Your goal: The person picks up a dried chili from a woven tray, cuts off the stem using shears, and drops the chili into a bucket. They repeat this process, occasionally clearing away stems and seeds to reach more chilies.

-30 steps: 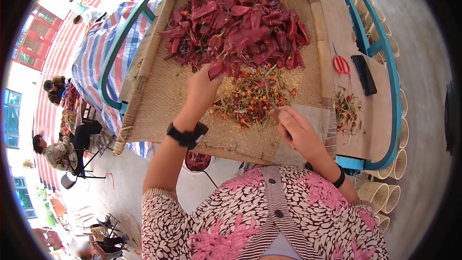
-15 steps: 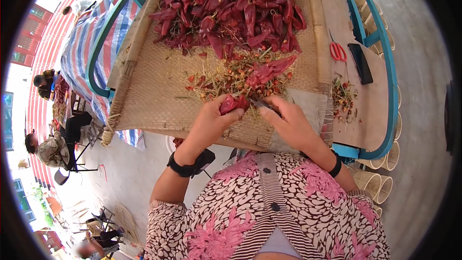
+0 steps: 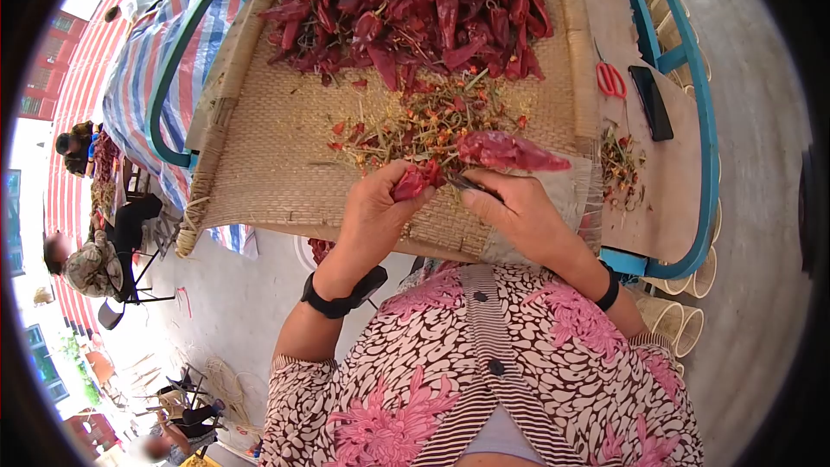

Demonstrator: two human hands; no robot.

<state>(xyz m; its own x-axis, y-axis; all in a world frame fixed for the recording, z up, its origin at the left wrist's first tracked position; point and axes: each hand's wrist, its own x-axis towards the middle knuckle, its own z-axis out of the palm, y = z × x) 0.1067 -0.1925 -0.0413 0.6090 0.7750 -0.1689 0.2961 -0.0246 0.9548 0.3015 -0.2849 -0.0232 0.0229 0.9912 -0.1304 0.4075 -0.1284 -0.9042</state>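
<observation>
My left hand [image 3: 377, 207] is closed around a dried red chili pepper [image 3: 417, 180], its thumb and fingers pinching it near the tray's front edge. Beside it, my right hand [image 3: 519, 212] grips a small dark metal tool [image 3: 467, 182], mostly covered by the fingers; its tip meets the pepper. A long red pepper piece [image 3: 512, 152] stretches out just beyond my right fingers; whether it joins the held one I cannot tell. Stems, seeds and scraps [image 3: 424, 121] are scattered over the woven tray [image 3: 268, 156] in front of both hands. Further back lies a large heap of red peppers [image 3: 415, 13].
Right of the tray, red-handled scissors [image 3: 611, 79], a black phone [image 3: 650, 104] and a small scrap pile [image 3: 621, 164] lie on a board inside a teal metal frame [image 3: 705, 164]. Several people sit at the far left near striped sheeting [image 3: 156, 78].
The long pepper piece has swung from pointing up and right to lying almost level toward the right. My hands stay close together, and the view has shifted slightly.
</observation>
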